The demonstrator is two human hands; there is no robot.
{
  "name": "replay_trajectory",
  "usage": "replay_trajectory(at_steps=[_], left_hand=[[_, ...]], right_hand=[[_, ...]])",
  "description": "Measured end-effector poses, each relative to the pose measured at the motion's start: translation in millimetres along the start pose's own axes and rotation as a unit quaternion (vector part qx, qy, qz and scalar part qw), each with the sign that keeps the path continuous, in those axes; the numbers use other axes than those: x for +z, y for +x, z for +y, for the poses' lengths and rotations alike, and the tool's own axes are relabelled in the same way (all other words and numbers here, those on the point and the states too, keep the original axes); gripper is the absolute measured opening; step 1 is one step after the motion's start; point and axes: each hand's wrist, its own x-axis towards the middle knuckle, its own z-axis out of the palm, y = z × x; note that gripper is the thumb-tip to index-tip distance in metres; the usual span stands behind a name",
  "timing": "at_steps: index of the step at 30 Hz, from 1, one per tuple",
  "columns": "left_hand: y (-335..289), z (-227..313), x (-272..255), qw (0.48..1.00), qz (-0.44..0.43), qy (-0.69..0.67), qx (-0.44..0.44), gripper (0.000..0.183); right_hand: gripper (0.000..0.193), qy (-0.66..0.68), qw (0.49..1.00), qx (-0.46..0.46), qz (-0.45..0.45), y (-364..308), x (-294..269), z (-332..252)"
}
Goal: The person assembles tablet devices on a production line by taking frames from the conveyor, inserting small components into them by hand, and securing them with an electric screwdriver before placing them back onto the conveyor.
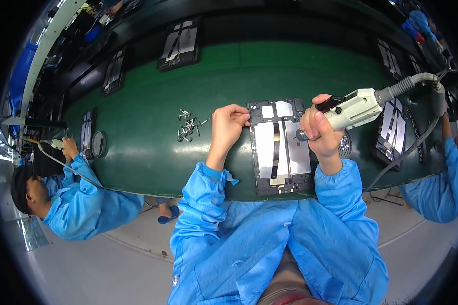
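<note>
An opened tablet (297,145) lies on the green bench in front of me, its black frame, silver plates and dark ribbon cables showing. My left hand (227,127) is at its upper left edge, thumb and fingers drawn together on the rim; whether a small part is also between them is hidden. My right hand (320,127) is wrapped round the front of a pale electric screwdriver (359,108), held tilted over the tablet's right side. The tool's tip points left above the silver plate. Several small pin-like metal parts (189,126) lie scattered left of my left hand.
A ribbed hose and cable (435,99) run from the screwdriver along the right. A round metal dish (345,145) sits beside the tablet. More opened tablets (179,43) lie farther back and to the right (391,127). Co-workers sit at left (81,198) and right (437,183).
</note>
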Motion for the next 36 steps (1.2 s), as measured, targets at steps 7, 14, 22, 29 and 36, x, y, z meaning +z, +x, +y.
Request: replay_trajectory(at_steps=[7, 14, 22, 29, 36], left_hand=[[30.0, 4.1, -4.2, 0.990, 0.018, 0.116, 0.073, 0.009], [33.6, -1.1, 1.7, 0.992, 0.015, 0.115, 0.055, 0.010], [24.3, -12.8, 10.4, 0.983, 0.054, 0.130, 0.116, 0.011], [14.9, -19.6, 21.3, 0.972, 0.121, 0.092, 0.182, 0.015], [-2.5, -10.4, 12.5, 0.975, 0.153, 0.078, 0.141, 0.014]], right_hand=[[0.028, -0.014, 1.000, -0.009, 0.017, 6.3, -4.9, 1.5], [0.027, -0.021, 1.000, -0.018, 0.012, 6.3, -7.2, 2.1], [0.026, -0.021, 1.000, -0.015, 0.003, 7.2, -2.4, 7.2], [0.024, 0.002, 1.000, -0.005, 0.010, 4.8, 6.5, 4.8], [0.024, 0.018, 0.999, 0.008, 0.027, 2.9, 12.7, 2.6]])
